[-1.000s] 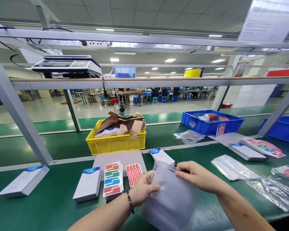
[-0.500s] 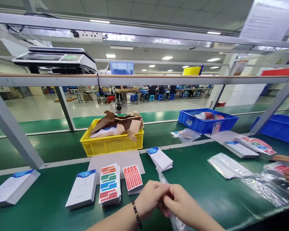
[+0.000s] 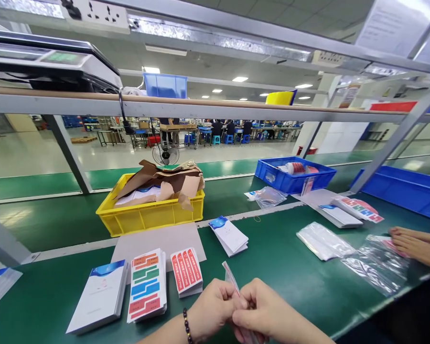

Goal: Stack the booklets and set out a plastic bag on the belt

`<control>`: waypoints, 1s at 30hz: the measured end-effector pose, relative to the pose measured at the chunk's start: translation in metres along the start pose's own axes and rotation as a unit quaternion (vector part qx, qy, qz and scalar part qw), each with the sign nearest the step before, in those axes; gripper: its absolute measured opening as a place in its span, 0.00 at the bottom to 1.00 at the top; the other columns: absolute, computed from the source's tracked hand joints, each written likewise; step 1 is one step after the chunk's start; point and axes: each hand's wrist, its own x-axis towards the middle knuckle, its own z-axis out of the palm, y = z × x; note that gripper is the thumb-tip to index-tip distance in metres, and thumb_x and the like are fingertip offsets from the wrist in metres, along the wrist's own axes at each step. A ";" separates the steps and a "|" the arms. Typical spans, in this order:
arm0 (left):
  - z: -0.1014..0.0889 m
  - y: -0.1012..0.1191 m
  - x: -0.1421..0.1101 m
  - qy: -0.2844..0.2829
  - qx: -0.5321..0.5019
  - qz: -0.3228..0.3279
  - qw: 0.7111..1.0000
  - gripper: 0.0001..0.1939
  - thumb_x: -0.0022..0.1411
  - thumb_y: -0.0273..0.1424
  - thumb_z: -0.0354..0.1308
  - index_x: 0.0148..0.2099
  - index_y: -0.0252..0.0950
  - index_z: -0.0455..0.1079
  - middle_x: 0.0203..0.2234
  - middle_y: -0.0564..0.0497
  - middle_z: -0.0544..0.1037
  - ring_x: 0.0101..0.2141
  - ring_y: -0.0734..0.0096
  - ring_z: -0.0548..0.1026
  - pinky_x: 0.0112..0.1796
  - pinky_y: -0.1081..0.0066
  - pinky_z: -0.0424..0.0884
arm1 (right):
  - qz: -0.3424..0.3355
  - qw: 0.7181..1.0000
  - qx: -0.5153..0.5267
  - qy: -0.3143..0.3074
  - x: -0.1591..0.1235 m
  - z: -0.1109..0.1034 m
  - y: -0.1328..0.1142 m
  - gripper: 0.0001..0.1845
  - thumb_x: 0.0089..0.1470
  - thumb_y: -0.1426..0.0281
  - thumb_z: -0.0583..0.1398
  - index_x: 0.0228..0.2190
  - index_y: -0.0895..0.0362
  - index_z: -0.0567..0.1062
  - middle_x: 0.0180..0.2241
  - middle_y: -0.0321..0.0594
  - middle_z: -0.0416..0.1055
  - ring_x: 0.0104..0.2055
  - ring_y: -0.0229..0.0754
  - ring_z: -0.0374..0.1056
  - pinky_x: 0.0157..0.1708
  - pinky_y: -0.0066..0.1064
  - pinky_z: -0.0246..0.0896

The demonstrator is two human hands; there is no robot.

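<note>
My left hand (image 3: 214,308), with a dark beaded bracelet at its wrist, is closed on a clear plastic zip bag (image 3: 230,275). Beside it my right hand (image 3: 267,308) grips the same bag, thumbs close together near its red-lined edge. The bag's upper end sticks out beyond my fingers; much of the rest is hidden. Just left of my hands stand a stack of red-and-white labels (image 3: 187,271), a stack of multicoloured sticker sheets (image 3: 147,285) and a stack of white booklets (image 3: 98,296). A smaller booklet pile (image 3: 229,236) lies beyond my hands.
A yellow crate (image 3: 154,215) holds torn brown paper. At the back right is a blue crate (image 3: 295,179) with label rolls. Clear bags (image 3: 324,241) lie to the right, where another person's hands (image 3: 415,246) touch a filled bag. A shelf beam (image 3: 215,109) crosses above.
The view has shifted right and closer. My hands stay together on the bag, whose red-lined edge now shows. At the right, the other person's hands have come together over their bag.
</note>
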 end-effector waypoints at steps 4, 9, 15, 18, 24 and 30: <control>-0.004 -0.009 0.004 -0.037 0.001 0.023 0.999 0.24 0.49 0.48 0.55 0.21 0.28 0.66 0.16 0.45 0.72 0.16 0.74 0.69 0.19 0.76 0.64 | -0.009 0.998 0.029 -0.049 -0.001 -0.011 0.005 0.11 0.43 0.73 0.54 0.19 0.64 0.73 0.16 0.36 0.67 0.12 0.27 0.55 0.12 0.18 0.50; -0.008 -0.018 0.009 -0.037 -0.011 0.063 0.997 0.24 0.48 0.49 0.55 0.20 0.29 0.63 0.11 0.50 0.68 0.15 0.76 0.67 0.19 0.77 0.63 | -0.074 0.990 0.109 -0.060 0.000 -0.010 0.023 0.20 0.48 0.58 0.55 0.23 0.65 0.72 0.21 0.44 0.70 0.16 0.31 0.61 0.15 0.20 0.52; -0.015 -0.029 0.000 -0.045 -0.072 0.087 0.993 0.22 0.49 0.44 0.56 0.16 0.33 0.55 0.12 0.48 0.70 0.15 0.72 0.70 0.17 0.77 0.62 | -0.071 0.978 0.119 0.158 -0.001 -0.031 0.048 0.21 0.45 0.58 0.56 0.13 0.59 0.59 0.10 0.30 0.56 0.11 0.28 0.50 0.11 0.20 0.40; -0.024 -0.025 -0.009 -0.031 -0.115 0.049 0.992 0.21 0.50 0.38 0.56 0.15 0.34 0.52 0.10 0.49 0.69 0.13 0.69 0.70 0.13 0.78 0.58 | -0.039 0.972 0.055 0.225 -0.011 -0.055 0.045 0.21 0.46 0.58 0.55 0.13 0.57 0.56 0.09 0.28 0.53 0.11 0.28 0.49 0.12 0.21 0.40; -0.040 -0.023 -0.011 0.057 -0.167 0.076 0.981 0.21 0.54 0.42 0.52 0.18 0.32 0.58 0.09 0.52 0.67 0.14 0.70 0.70 0.17 0.76 0.61 | -0.103 0.964 -0.206 0.131 -0.022 -0.052 -0.007 0.19 0.53 0.66 0.50 0.15 0.59 0.66 0.17 0.36 0.64 0.21 0.33 0.58 0.22 0.24 0.50; -0.035 -0.071 0.002 0.091 -0.256 -0.034 0.962 0.25 0.52 0.50 0.51 0.35 0.31 0.67 0.29 0.45 0.74 0.31 0.67 0.73 0.34 0.68 0.66 | -0.190 0.952 -0.204 0.125 -0.019 -0.041 -0.058 0.18 0.53 0.66 0.51 0.17 0.59 0.70 0.18 0.37 0.65 0.22 0.35 0.60 0.23 0.25 0.53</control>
